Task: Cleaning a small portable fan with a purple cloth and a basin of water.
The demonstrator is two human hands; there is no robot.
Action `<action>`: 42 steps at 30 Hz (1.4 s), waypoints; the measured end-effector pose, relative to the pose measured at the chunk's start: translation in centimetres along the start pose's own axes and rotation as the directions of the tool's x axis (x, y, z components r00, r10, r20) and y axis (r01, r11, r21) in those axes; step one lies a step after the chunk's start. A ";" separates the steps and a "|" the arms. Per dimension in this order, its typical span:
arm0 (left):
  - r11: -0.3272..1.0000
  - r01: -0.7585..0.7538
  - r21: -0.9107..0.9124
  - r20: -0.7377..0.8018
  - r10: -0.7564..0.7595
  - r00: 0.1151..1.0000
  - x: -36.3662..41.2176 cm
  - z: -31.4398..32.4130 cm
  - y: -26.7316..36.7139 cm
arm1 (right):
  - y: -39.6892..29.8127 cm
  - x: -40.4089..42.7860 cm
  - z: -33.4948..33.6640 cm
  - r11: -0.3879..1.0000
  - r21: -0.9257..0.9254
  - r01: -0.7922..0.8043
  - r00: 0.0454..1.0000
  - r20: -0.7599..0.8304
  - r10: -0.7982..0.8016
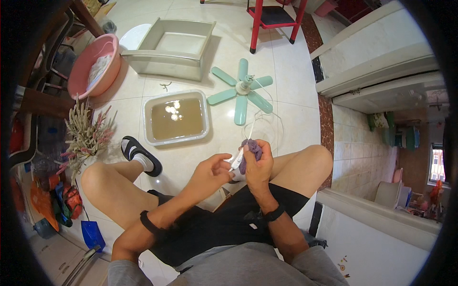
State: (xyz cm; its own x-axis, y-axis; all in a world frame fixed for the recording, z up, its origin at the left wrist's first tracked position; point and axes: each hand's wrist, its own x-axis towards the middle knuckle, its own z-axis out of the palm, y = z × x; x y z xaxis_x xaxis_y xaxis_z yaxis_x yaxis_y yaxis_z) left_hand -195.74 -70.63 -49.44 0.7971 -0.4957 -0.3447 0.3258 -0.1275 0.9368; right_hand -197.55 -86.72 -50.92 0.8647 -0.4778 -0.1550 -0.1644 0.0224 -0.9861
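Observation:
Between my two hands is a white inline cord switch [236,162] on the cable of a small green fan. My left hand [213,174] pinches the switch's near end with thumb and fingertips. A bunched purple cloth [252,153] is in my right hand [259,168], pressed against the switch and the cord above it. The white cord [252,126] runs loosely over the floor to the six-bladed green fan [242,89], which lies with its hub upward. Left of the fan, a grey-white plastic basin [206,121] holds murky brown water.
Behind the basin stands a clear plastic drawer [168,64], near a pink tub [116,64] with cloth inside. Dried flowers [87,132] are at the left, and a red-framed step stool [256,26] is at the back. A doorway edge [325,143] runs along the right.

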 end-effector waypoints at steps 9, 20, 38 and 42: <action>0.784 0.339 -0.520 0.315 -0.193 0.929 0.6 -1.0 0.6 | -0.6 -0.2 0.0 0.984 0.173 -0.048 0.992 0.119 0.027; 0.924 0.157 -0.348 0.133 -0.118 0.984 0.9 -0.5 -0.5 | -3.6 -2.4 -0.8 0.850 -0.323 0.416 0.886 0.356 -0.298; 0.890 0.190 -0.414 0.111 -0.158 0.981 1.0 -1.2 -2.1 | -2.8 -2.6 -1.2 0.846 -0.327 0.421 0.876 0.391 -0.284; 0.740 0.375 -0.559 0.193 -0.324 0.926 1.4 -1.3 -0.1 | -2.1 -2.0 -2.5 0.934 -0.272 0.231 0.972 0.106 -0.209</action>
State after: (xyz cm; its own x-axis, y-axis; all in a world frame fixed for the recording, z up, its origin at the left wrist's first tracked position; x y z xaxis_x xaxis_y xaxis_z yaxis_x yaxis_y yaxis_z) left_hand -193.98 -70.24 -50.11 0.5347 -0.5839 -0.6109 0.8240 0.1997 0.5303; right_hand -200.12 -88.02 -48.40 0.9254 -0.3757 0.0491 -0.0833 -0.3282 -0.9409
